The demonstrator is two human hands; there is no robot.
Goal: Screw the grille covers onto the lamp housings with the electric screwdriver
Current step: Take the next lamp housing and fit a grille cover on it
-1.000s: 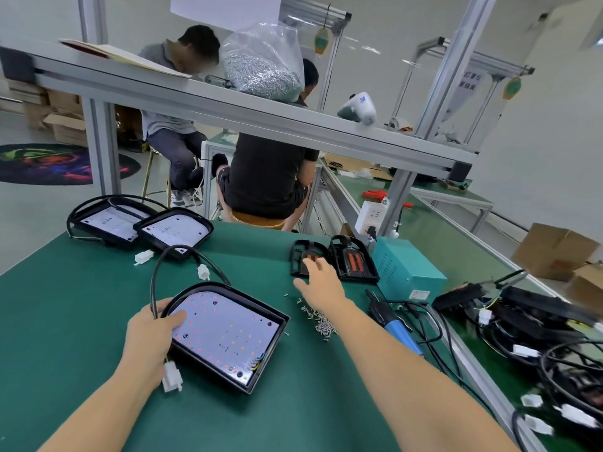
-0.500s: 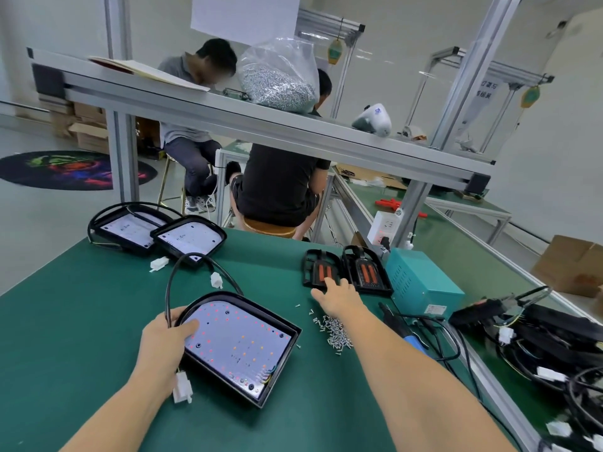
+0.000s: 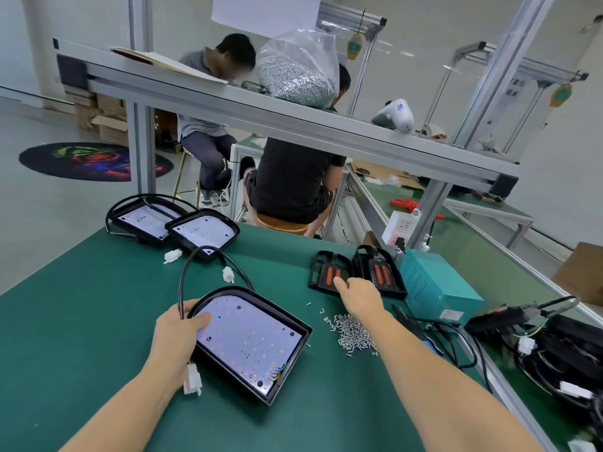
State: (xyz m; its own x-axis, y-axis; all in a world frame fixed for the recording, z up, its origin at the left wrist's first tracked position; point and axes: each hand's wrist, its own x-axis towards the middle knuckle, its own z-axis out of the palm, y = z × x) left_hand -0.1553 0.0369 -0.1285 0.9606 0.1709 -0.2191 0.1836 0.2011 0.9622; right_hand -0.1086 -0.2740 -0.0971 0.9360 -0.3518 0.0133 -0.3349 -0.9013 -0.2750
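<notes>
A black lamp housing (image 3: 251, 345) with a white LED board lies on the green table in front of me. My left hand (image 3: 177, 331) holds its near-left edge, thumb on the board. Two black grille covers (image 3: 329, 272) with orange inserts lie side by side further back. My right hand (image 3: 359, 296) reaches over to them, and its fingertips touch the near edge of the left cover. A pile of small silver screws (image 3: 352, 332) lies under my right forearm. The blue-handled electric screwdriver (image 3: 421, 331) lies to the right of the screws, partly hidden by my arm.
Two more lamp housings (image 3: 182, 228) sit at the far left. A teal power box (image 3: 437, 285) stands behind the covers. Black lamps and cables (image 3: 554, 347) crowd the right edge. A bag of screws (image 3: 298, 71) rests on the aluminium shelf. Two people sit beyond the table.
My right hand has moved forward from the screw pile to the left grille cover. My left hand stays on the housing. The camera has tilted down a little.
</notes>
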